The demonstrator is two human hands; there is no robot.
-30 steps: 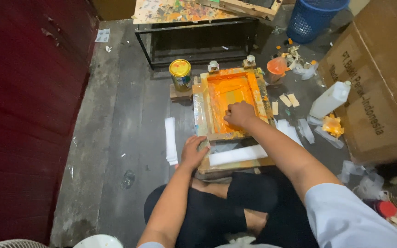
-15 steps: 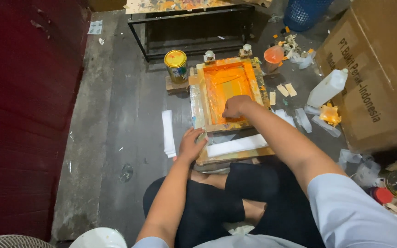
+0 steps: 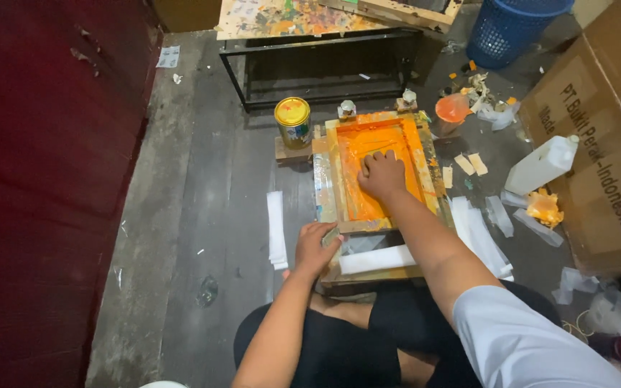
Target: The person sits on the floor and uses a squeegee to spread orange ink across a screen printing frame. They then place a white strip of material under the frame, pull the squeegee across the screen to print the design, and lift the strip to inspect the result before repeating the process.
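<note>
Both hands are working at a wooden printing frame [image 3: 328, 188] lying on the grey plank floor [image 3: 203, 208] before the seated person. Right hand [image 3: 381, 174] is pressing, fingers curled, onto the orange-inked screen [image 3: 368, 144]; whatever it may be grasping is hidden. Left hand [image 3: 315, 248] is gripping the frame's near corner. Beside the frame, a yellow-lidded tin [image 3: 292, 121] is standing, white paper strips [image 3: 276, 228] are lying left, and a white plastic jug [image 3: 540, 165] is resting right.

wooden frame [image 3: 339, 188], glossy orange ink [image 3: 350, 140]
</note>
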